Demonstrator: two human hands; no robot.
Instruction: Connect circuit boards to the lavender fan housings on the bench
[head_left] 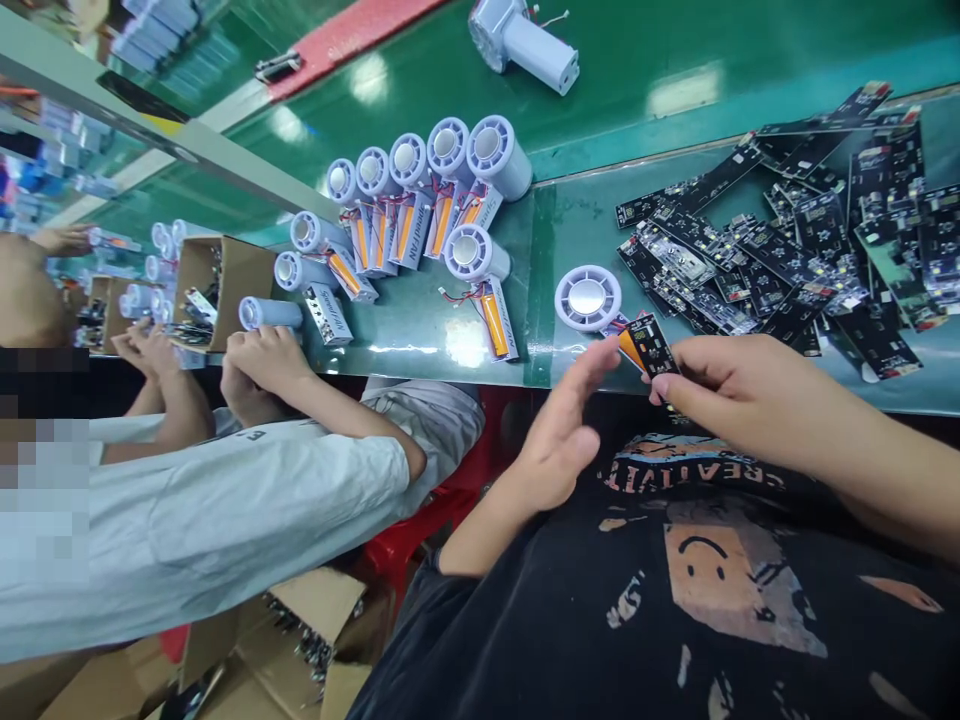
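My right hand (724,378) pinches a black circuit board (651,343) between thumb and fingers. Partly beneath the board lies a pale lavender handheld fan (588,298), its round head toward the back and an orange battery (631,349) showing in its handle. The rest of that handle is hidden by the board and my fingers. To the left, my left hand (562,440) is open, fingers stretched out together close to the fan's handle and thumb apart. Whether its fingertips touch the fan, I cannot tell.
Loose black circuit boards (780,250) are heaped at the right. Several fans with exposed batteries (405,230) stand left of me, and another fan (525,45) lies farther back. A co-worker's hands (262,365) are at the left, near a cardboard box (232,280).
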